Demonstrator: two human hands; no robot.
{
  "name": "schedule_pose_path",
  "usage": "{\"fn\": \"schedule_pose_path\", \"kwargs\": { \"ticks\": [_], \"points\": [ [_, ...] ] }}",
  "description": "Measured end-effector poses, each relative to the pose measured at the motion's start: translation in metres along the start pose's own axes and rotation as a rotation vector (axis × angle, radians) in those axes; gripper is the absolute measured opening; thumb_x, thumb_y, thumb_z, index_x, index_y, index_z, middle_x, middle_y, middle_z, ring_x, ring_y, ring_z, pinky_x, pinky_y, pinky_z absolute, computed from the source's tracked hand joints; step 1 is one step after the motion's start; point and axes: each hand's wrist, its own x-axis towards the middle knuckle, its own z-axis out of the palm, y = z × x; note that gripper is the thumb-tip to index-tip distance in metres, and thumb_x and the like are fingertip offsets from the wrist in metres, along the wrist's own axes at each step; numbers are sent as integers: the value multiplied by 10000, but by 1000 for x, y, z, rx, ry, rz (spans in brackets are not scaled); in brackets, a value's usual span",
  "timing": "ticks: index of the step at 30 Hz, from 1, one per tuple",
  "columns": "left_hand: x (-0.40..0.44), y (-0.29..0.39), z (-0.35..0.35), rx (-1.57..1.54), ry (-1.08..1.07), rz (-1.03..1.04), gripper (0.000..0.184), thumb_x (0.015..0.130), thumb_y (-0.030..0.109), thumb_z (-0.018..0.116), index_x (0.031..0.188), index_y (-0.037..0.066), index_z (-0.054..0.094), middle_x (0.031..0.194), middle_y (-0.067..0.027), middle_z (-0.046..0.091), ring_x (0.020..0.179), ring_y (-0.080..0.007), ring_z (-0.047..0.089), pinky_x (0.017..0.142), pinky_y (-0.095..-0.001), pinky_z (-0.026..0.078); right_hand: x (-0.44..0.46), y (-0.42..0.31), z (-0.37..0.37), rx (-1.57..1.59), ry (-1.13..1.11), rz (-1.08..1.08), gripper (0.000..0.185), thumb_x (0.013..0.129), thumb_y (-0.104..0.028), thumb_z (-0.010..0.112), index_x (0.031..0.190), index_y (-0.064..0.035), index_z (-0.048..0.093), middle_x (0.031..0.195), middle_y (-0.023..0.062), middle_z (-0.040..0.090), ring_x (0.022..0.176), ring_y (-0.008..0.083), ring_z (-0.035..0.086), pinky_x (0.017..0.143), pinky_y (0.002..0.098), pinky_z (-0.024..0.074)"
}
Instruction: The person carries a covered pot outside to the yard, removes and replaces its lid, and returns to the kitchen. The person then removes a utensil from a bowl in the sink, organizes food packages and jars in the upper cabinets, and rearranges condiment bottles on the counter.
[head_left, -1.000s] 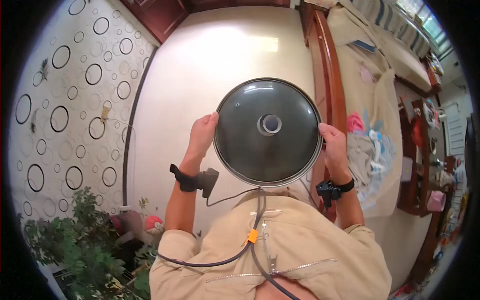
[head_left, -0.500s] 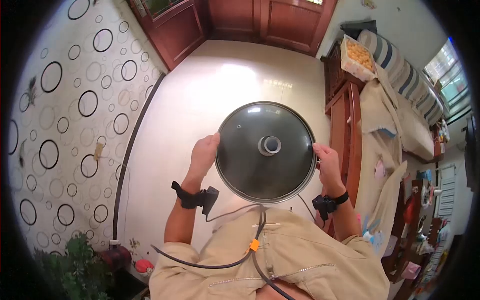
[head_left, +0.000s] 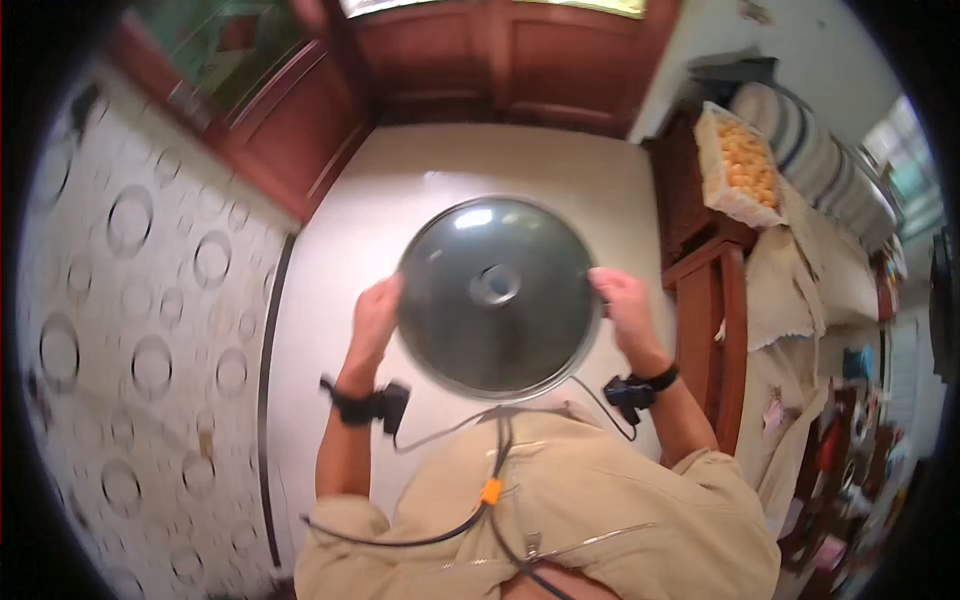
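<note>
A round pan with a dark glass lid (head_left: 500, 340) is held out in front of my body. The lid has a metal rim and a round knob in its middle. My left hand (head_left: 377, 318) grips the left edge, its thumb up at the rim. On the opposite edge, my right hand (head_left: 625, 303) has its fingers closed round the side, thumb on top. Both hands are a little blurred. The lid hides most of what lies beneath it. Black devices are strapped to both wrists, and a dark cable with an orange clip (head_left: 490, 491) runs over my beige clothing.
Ahead stand red-brown wooden doors (head_left: 430, 62). Pale floor (head_left: 400, 165) lies around the pan. On the left is a circle-patterned wall (head_left: 170, 330). To the right, a crate of small orange items (head_left: 745, 165) sits by a wooden sofa with striped cushions and beige covers.
The view has swung up and turned toward the doors, bringing them and the crate further into sight. The plants at the lower left have nearly left view. Both hands still hold the pan and lid.
</note>
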Motion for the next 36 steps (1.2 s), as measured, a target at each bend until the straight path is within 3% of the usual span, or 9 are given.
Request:
{"fn": "schedule_pose_path", "kwargs": {
  "ticks": [1, 4, 11, 15, 23, 24, 30, 33, 36],
  "points": [
    [33, 6, 5, -61, 25, -30, 393, 981, 321, 507, 893, -33, 650, 747, 6, 585, 698, -91, 505, 619, -261, 416, 45, -5, 6, 57, -79, 13, 179, 908, -229, 620, 921, -75, 711, 681, -87, 529, 552, 23, 392, 488, 202, 309],
    [105, 24, -1, -164, 21, -180, 363, 987, 316, 503, 947, -14, 650, 749, 24, 575, 670, -58, 477, 573, -224, 375, 141, -29, 37, 13, -153, -57, 225, 920, -225, 603, 852, -30, 690, 674, -72, 511, 587, 36, 420, 511, 216, 342],
    [298, 48, -11, -150, 125, -232, 351, 1000, 312, 481, 971, 9, 657, 758, 40, 580, 589, -36, 442, 493, -213, 307, 364, -88, 123, 31, -272, -94, 262, 925, -205, 590, 936, 39, 685, 782, -11, 618, 714, 79, 523, 644, 257, 442],
    [438, 23, -39, -127, 196, -131, 378, 1004, 307, 478, 943, -20, 658, 766, 10, 579, 650, -72, 459, 563, -253, 359, 495, -97, 198, 16, -321, -60, 253, 928, -192, 594, 974, 36, 692, 822, -2, 649, 717, 71, 542, 620, 243, 436],
    [660, 75, -99, -120, 217, -232, 405, 1004, 319, 484, 890, -37, 638, 712, 24, 518, 669, -70, 430, 599, -257, 369, 688, -181, 320, 102, -378, 78, 242, 941, -208, 593, 1008, 5, 687, 810, -21, 650, 670, 46, 540, 587, 212, 414],
    [662, 47, -121, -34, 212, -192, 383, 1008, 316, 472, 1016, -26, 644, 888, -37, 658, 755, -100, 605, 652, -249, 497, 690, -181, 335, 100, -395, 76, 242, 941, -208, 593, 1008, 5, 687, 810, -21, 650, 670, 46, 540, 587, 212, 414],
    [783, 52, -145, -95, 365, -255, 377, 1012, 307, 463, 1038, -31, 630, 921, -41, 651, 810, -110, 595, 734, -266, 486, 858, -186, 450, -9, -556, 22, 267, 940, -184, 577, 1004, 56, 674, 872, 28, 670, 774, 95, 590, 715, 265, 488],
    [819, 60, -137, -282, 487, -246, 359, 1021, 282, 438, 1001, -26, 621, 827, -4, 599, 757, -89, 530, 723, -258, 444, 923, -184, 504, -56, -684, 40, 268, 938, -172, 573, 1004, 65, 678, 886, 31, 676, 807, 95, 595, 732, 261, 488],
    [872, 60, -132, -296, 596, -327, 370, 1024, 297, 430, 1047, -29, 606, 890, -35, 629, 796, -105, 571, 739, -261, 462, 1002, -201, 551, -175, -787, -18, 278, 916, -187, 590, 995, 62, 687, 884, 60, 688, 805, 114, 610, 741, 279, 496]
  ]
}}
